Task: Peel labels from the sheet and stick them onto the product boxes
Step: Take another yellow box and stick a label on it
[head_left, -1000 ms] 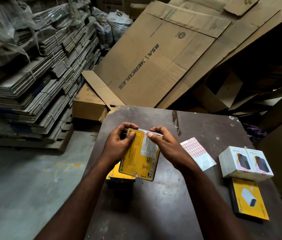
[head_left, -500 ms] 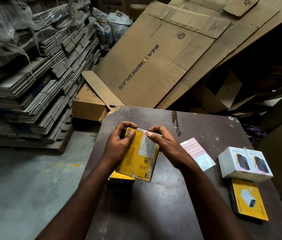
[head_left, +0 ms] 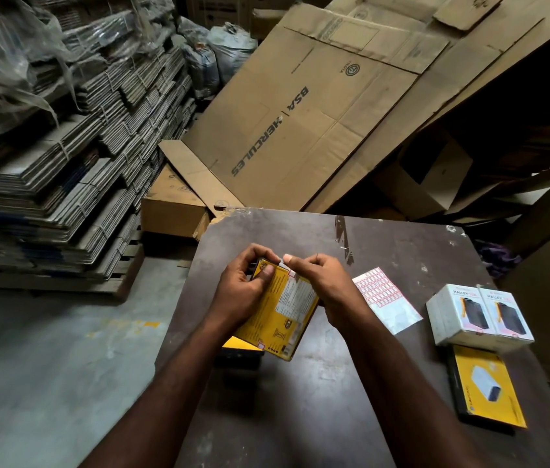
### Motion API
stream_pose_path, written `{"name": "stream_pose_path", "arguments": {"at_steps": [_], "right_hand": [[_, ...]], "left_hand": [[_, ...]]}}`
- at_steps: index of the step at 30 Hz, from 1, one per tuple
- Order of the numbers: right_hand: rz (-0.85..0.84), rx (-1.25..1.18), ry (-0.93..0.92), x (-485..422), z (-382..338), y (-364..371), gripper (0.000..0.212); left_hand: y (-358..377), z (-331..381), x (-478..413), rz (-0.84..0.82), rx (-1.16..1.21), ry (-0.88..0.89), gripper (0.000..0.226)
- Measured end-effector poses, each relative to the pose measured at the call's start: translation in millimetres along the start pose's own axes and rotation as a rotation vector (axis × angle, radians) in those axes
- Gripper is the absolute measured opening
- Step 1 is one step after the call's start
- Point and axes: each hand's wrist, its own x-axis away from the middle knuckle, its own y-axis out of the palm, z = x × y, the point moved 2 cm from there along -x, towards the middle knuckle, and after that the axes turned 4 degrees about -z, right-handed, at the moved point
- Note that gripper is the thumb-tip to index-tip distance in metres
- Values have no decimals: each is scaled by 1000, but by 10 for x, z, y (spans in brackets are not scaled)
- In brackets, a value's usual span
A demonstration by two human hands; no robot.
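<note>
Both hands hold a yellow product box point(head_left: 280, 315) tilted above the dark table point(head_left: 402, 251). My left hand point(head_left: 244, 288) grips its upper left corner, thumb on the yellow face. My right hand point(head_left: 320, 282) has curled fingers, with the thumb pressing a small red-and-white label point(head_left: 291, 273) at the box's top edge. The label sheet point(head_left: 385, 302), red-bordered stickers on white backing, lies flat just right of my right hand. Another yellow box point(head_left: 238, 344) lies on the table beneath the held one, mostly hidden.
Two white boxes point(head_left: 479, 312) stand side by side at the table's right, with a yellow box point(head_left: 488, 386) lying flat in front of them. Flattened cartons point(head_left: 300, 113) lean behind the table. Bundled cardboard stacks point(head_left: 47, 163) fill the left, above a bare concrete floor.
The held box has tilted slightly and dropped a little lower. My right hand's fingers have curled in tighter, thumb now pressing at the top edge. My left thumb slid along the yellow face.
</note>
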Motion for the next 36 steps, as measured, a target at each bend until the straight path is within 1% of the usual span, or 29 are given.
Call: {"name": "stream_pose_path", "arguments": {"at_steps": [2, 4, 6, 9, 13, 15, 17, 18, 20, 21, 23, 24, 26, 27, 29, 31, 32, 34, 36], "right_hand": [[7, 26, 22, 3, -1, -19, 38], [-2, 18, 71, 5, 6, -26, 45], [-60, -25, 135, 11, 21, -33, 55], [-180, -4, 157, -7, 65, -52, 62], [-214, 46, 193, -36, 59, -97, 78], [-197, 107, 174, -40, 35, -106, 67], [-132, 90, 147, -24, 16, -110, 56], [-87, 41, 128, -17, 7, -104, 55], [-43, -65, 77, 7, 18, -60, 53], [-60, -84, 49, 30, 37, -16, 54], [-135, -42, 2, 98, 125, 101, 55], [-166, -12, -16, 136, 165, 151, 54], [-204, -7, -20, 158, 241, 201, 50], [-209, -32, -6, 151, 259, 209, 49], [-175, -100, 31, 115, 247, 220, 45], [-95, -198, 71, 74, 180, 239, 39], [-54, -256, 99, 59, 141, 237, 37], [-22, -359, 154, 32, 76, 214, 31], [-23, -406, 190, 30, 30, 172, 21]], "left_hand": [[11, -10, 5, -25, -4, 5, 15], [14, 3, 6, -53, -13, 12, 14], [7, 21, -3, -61, -7, 3, 16], [-4, 39, -6, -91, -29, -2, 18], [22, -13, 17, -109, 15, -28, 19], [37, -27, 28, -106, 31, -34, 19], [40, -35, 21, -84, 38, -34, 18], [33, -44, 5, -51, 46, -45, 17], [-7, -82, -47, 77, 126, -119, 16], [-38, -105, -84, 153, 219, -179, 16], [-93, -140, -155, 269, 460, -300, 17], [-118, -148, -181, 305, 536, -338, 17], [-162, -168, -207, 339, 599, -380, 17], [-176, -168, -205, 346, 620, -395, 19], [-183, -182, -196, 334, 615, -427, 33], [-161, -173, -163, 282, 556, -447, 48], [-135, -164, -138, 235, 517, -443, 52], [-96, -151, -79, 134, 375, -397, 49], [-113, -164, -39, 64, 187, -298, 41]]}}
